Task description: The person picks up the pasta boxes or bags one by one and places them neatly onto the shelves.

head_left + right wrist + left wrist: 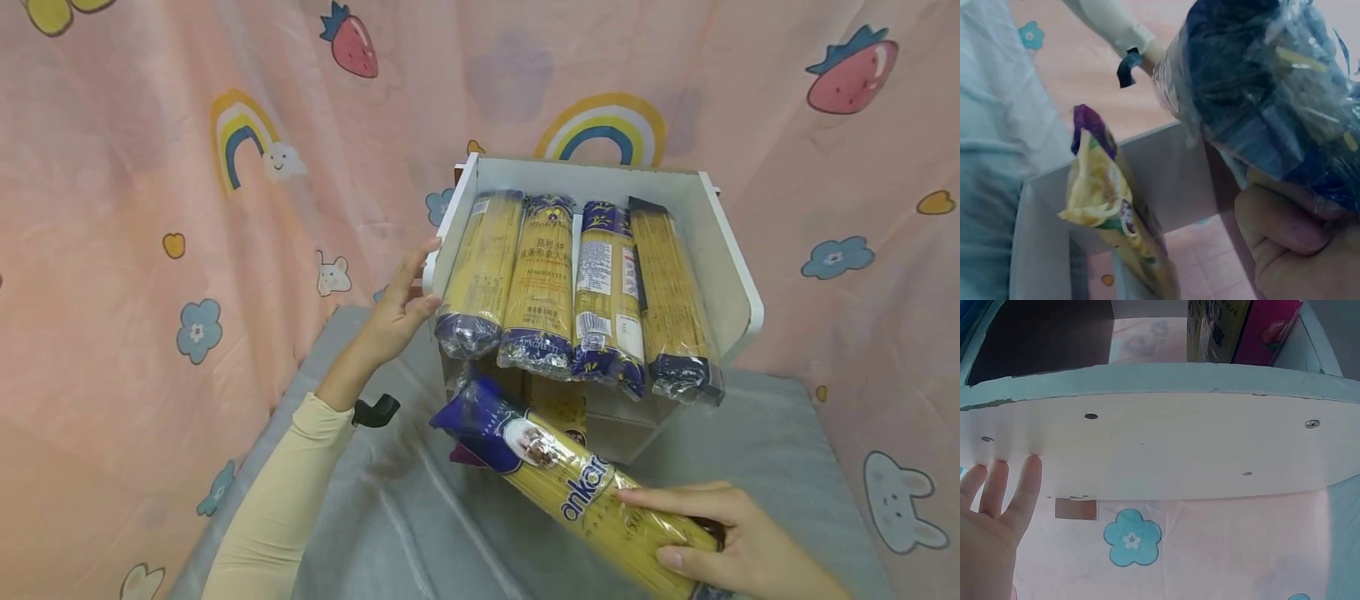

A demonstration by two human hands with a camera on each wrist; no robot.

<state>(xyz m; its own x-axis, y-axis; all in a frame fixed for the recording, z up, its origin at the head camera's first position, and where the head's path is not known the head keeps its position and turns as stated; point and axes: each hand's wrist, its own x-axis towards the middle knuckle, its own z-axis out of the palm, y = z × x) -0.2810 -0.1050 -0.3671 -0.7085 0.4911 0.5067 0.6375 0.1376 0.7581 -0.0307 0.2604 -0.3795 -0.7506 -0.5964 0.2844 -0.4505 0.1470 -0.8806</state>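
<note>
My right hand [738, 533] grips the lower end of a pack of spaghetti [558, 483] with a blue end and "ankara" lettering. The pack slants up and left, in front of the white shelf unit [731, 267]. In the right wrist view, that hand [1291, 244] has its thumb at the dark, crinkled plastic end [1235, 87]. My left hand [393, 321] touches the unit's left side with spread, fairly straight fingers. In the left wrist view, the fingertips [1034, 464] meet the white side panel [1179, 444]. Several spaghetti packs, including a left one [480, 267] and a right one [671, 292], lie side by side in the top tray.
Below the tray, a yellow and purple packet [1116, 200] stands in a lower compartment. The unit stands on a grey cloth [375, 500]. Behind it hangs a pink curtain [135, 250] with rainbow and strawberry prints.
</note>
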